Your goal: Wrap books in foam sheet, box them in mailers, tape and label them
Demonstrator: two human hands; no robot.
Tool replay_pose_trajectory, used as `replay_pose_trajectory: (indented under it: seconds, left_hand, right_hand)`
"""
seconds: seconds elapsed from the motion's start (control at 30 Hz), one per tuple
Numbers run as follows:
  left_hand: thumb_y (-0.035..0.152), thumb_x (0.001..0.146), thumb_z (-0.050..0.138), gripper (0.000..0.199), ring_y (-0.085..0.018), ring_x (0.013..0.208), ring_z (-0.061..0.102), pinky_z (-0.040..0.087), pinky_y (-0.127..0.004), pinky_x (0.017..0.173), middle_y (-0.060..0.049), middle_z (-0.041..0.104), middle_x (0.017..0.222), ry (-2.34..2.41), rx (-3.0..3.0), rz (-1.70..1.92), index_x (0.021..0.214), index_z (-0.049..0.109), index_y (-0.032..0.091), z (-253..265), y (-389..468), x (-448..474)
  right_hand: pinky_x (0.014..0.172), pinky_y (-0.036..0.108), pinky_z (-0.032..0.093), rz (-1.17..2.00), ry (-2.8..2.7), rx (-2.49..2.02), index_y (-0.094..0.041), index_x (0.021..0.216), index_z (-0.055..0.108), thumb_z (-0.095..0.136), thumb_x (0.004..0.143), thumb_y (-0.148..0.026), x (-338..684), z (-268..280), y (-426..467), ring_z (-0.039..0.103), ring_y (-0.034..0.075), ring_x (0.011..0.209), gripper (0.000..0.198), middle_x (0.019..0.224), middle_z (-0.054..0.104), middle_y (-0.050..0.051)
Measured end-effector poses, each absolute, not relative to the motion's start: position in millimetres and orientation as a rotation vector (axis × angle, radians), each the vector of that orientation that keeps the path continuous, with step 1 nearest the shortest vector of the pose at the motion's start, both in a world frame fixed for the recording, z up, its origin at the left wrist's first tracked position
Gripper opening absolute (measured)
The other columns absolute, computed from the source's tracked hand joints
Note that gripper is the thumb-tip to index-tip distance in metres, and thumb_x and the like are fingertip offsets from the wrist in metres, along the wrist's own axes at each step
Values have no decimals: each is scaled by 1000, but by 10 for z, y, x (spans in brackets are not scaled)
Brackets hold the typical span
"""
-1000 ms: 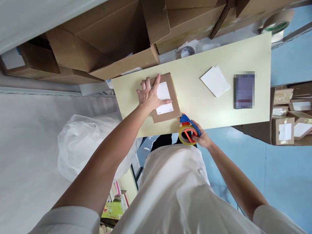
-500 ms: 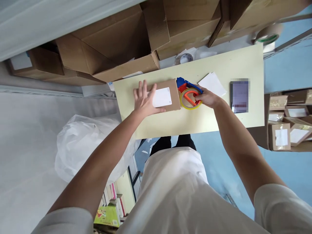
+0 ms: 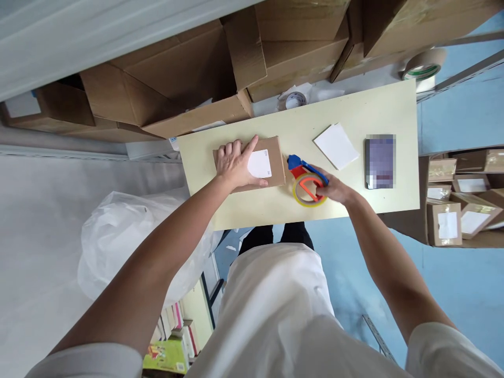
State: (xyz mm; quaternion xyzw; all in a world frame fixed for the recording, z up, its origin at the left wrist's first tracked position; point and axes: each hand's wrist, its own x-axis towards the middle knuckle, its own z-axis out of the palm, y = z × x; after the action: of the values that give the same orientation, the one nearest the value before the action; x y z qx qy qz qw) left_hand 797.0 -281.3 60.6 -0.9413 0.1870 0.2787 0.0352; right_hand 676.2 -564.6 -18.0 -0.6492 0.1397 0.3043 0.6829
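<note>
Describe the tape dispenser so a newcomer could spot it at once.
Start with the pale table. On it, the left hand rests on a labelled brown box; just right of the box, the right hand holds the tape dispenser. Blue, red and orange, it stands out from the plain brown tape roll beyond the table's far right corner.

Carton (image 3: 262, 163) and tape dispenser (image 3: 308, 178) at a pale worktop (image 3: 378, 115)
The person's left grip (image 3: 234, 167) spreads across the labelled carton; the right grip (image 3: 333, 188) holds the dispenser just beside it.
</note>
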Motion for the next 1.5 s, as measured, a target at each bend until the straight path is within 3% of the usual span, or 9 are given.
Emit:
replay_pose_trajectory:
  seconds: [0.13,0.27,0.53,0.7,0.9,1.03,1.17,1.3,1.5]
  left_hand:
    - [74,51,68,135,-46,129,22,15,-51,104,-16,30,144,600,-2899,823,150,-9,25,594,-2807,7965]
    - [72,52,69,135,-45,127,23,15,-50,102,-18,31,141,620,-2902,805,150,-7,22,604,-2806,7945]
    - [73,52,69,132,-43,124,26,15,-49,100,-17,30,141,618,-2943,766,151,-2,24,565,-2803,7930]
    - [75,53,67,130,-42,123,28,15,-49,100,-17,30,141,621,-2978,749,151,-1,24,563,-2797,7906]
    - [78,68,52,115,-41,121,34,23,-48,97,-20,38,134,470,-3022,717,151,-2,21,596,-2725,7783]
    - [70,82,38,95,-39,114,44,35,-47,89,-22,47,127,297,-3071,713,151,0,16,563,-2570,7599]
    - [56,90,35,84,-35,107,54,40,-40,86,-26,53,122,238,-3134,749,149,4,5,538,-2402,7306]
    - [48,93,35,79,-31,97,62,43,-35,78,-24,58,115,203,-3201,774,148,4,1,493,-2305,7007]
    - [44,94,34,75,-31,101,62,44,-35,80,-23,58,119,133,-3303,741,149,4,4,395,-2309,6901]
  right_hand:
    - [79,39,55,836,341,-1454,-32,143,37,64,60,-11,6085,-102,-5628,64,26,98,90,115,66,3]
    - [82,35,53,959,214,-1562,-33,145,31,62,65,-14,6052,-10,-5623,64,22,98,88,116,65,1]
    - [82,36,51,1120,-238,-1971,-35,128,57,66,62,-13,6777,-35,-5433,63,25,94,70,108,66,3]
    - [72,34,54,955,-184,-1921,-33,135,50,64,67,-17,6618,169,-5428,65,22,86,70,110,66,4]
    - [95,44,48,776,67,-1625,-26,139,44,64,73,-26,6323,588,-5780,58,28,115,69,130,59,5]
    - [95,47,47,604,95,-1553,-28,145,35,56,76,-22,6128,757,-5791,55,30,118,72,133,56,7]
    - [85,46,51,396,39,-1750,-29,148,26,55,75,-17,6072,917,-5674,58,28,109,79,133,52,10]
    - [75,39,55,176,-93,-1952,-29,147,30,51,84,-23,6223,1221,-5572,61,21,91,66,119,54,11]
    - [92,43,50,-368,-183,-2343,-26,140,42,56,87,-31,6720,2102,-5550,61,26,105,55,122,61,11]
